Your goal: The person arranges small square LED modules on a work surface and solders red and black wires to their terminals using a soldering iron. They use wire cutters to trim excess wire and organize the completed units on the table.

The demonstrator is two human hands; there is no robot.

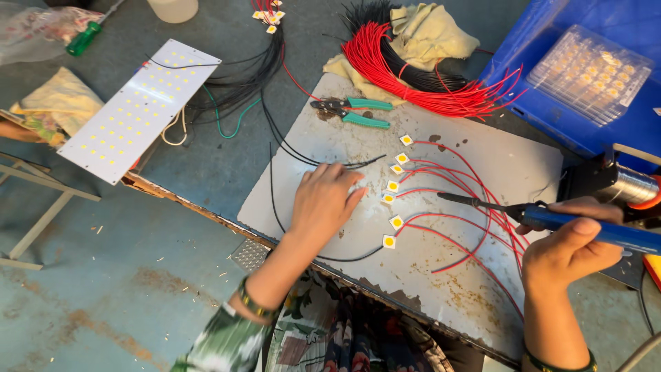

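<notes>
My left hand (323, 200) rests palm down on a grey metal plate (509, 165), fingertips touching thin black wires (303, 155) and close to a row of small white square LED chips (392, 186) with yellow centres, each joined to a red wire (468, 227). My right hand (568, 248) grips the blue handle of a soldering iron (523, 210); its dark tip points left, toward the chips, a little above the red wires.
Green-handled pliers (354, 114) lie at the plate's far edge. A bundle of red and black wires (406, 69) sits on a yellow cloth. A white LED panel (141, 110) lies at left, a blue bin (585, 76) with a clear tray at right, a solder spool (630, 186) beside it.
</notes>
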